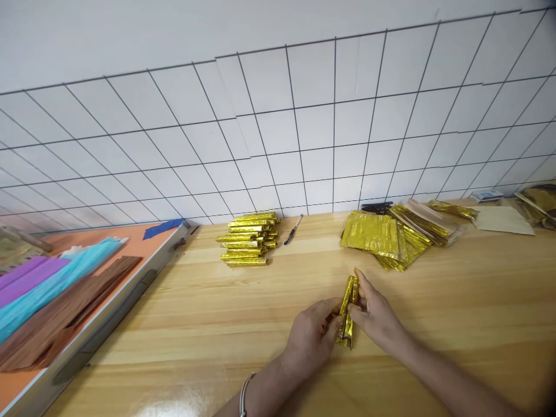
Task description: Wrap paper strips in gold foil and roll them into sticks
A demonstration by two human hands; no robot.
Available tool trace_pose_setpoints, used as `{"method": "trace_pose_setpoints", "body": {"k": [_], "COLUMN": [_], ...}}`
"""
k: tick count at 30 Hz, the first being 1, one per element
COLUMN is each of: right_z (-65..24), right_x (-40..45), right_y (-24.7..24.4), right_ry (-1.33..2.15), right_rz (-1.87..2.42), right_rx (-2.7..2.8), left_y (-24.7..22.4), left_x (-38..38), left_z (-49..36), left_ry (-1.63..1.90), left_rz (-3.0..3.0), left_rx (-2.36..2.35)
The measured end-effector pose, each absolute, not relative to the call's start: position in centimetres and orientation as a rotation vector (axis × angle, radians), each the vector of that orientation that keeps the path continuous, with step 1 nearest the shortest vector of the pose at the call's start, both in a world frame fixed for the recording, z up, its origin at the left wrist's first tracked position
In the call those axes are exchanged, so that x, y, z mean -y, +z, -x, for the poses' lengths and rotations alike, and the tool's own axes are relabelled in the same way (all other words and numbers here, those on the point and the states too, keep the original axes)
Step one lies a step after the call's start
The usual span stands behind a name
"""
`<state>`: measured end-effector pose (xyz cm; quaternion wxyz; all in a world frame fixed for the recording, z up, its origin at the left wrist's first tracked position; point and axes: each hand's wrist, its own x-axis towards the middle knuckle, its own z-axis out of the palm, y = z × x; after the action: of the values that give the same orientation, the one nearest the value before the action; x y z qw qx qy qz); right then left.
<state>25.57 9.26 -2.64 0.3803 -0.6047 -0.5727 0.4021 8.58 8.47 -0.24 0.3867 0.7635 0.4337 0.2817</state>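
Between my two hands is a narrow folded piece of gold foil paper (pixel 348 301), held at a slant just over the wooden table. My left hand (pixel 310 330) pinches its left side and lower part. On the other side, my right hand (pixel 376 313) grips the right edge, with the index finger near the top end and the thumb on the middle. A pile of rolled gold foil paper (pixel 249 240) lies farther back on the left. Flat gold foil sheets (pixel 371 234) are stacked beyond my right hand.
A black pen (pixel 292 233) lies beside the rolls. An orange-lined tray (pixel 150 263) at left holds purple, turquoise (pixel 65 295) and brown crepe paper (pixel 73 313). Pale paper (pixel 504 221) and a small box (pixel 486 196) lie at the back right. A tiled wall (pixel 313 127) bounds the table.
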Motion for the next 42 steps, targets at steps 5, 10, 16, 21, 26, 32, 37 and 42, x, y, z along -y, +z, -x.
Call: {"method": "trace_pose_setpoints", "body": {"k": [5,10,16,21,26,32,37,42], "right_z": [-25.56,-25.5,-25.36,-25.44,-25.53,-25.4,-25.37,-25.35], "right_x": [-9.06,-9.01,-9.08,-9.09,-9.12,-9.1,-9.04,-9.1], "right_y": [-2.36,-2.39,-2.72,-2.68,-2.57,-2.5,-2.29,-2.45], "right_ry": [1.012,1.023,1.028,1.029,1.019,1.011,1.018,1.017], "right_rz": [1.532,1.528,1.534,1.535,1.541,1.552,1.549,1.55], "right_rx": [1.477,1.46,1.445,1.45,1.453,1.459,1.45,1.443], "left_y": [-0.46,-0.73,-0.6,-0.41,-0.41,-0.4,-0.48,-0.48], "left_x": [-8.6,-8.56,-8.41,-8.36,-8.33,-8.32,-8.34,-8.36], "left_z": [-8.58,-8.66,-8.62,-8.59,-8.68,-8.73,-8.66,-8.6], "left_ry": [0.68,0.684,0.696,0.696,0.689,0.672,0.678,0.664], "left_rz": [-1.968,-1.978,-1.99,-1.98,-1.998,-2.036,-2.029,-2.039], "left_rx": [-1.125,-1.156,-1.155,-1.153,-1.15,-1.161,-1.15,-1.157]}}
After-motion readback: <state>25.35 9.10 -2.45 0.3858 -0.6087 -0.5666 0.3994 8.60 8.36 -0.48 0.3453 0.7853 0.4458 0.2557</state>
